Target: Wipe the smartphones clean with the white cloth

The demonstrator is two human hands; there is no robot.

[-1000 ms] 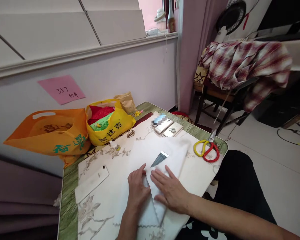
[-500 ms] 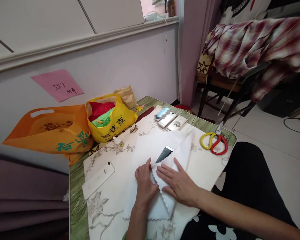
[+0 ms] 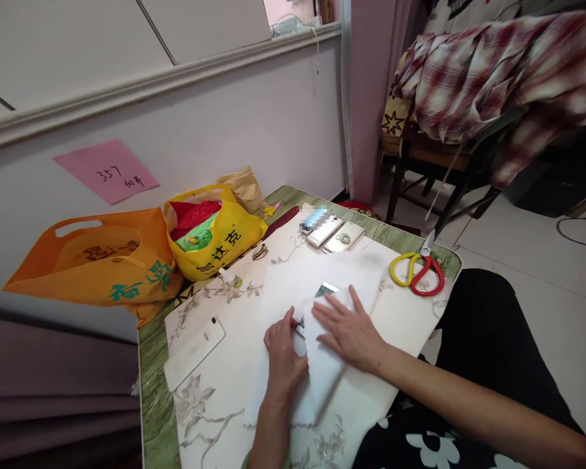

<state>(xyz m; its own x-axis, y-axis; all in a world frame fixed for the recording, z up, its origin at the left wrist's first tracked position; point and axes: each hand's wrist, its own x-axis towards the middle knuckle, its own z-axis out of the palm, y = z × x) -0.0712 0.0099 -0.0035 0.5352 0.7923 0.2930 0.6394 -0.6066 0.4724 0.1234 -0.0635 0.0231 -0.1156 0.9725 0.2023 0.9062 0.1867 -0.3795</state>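
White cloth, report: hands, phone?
Right hand spread on white cloth. Left hand at near end of phone. Cloth covers part of it. Scissors right of cloth.

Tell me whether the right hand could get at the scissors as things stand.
Probably yes: the scissors lie with their handles toward the right hand, and nothing upright seems to stand between. It would first have to leave the white cloth under it.

The cloth (image 3: 323,374) looks matt, the phone (image 3: 326,287) under it glossy.

Phone (image 3: 327,288) partly hidden b/c wht cloth (image 3: 322,378) atop
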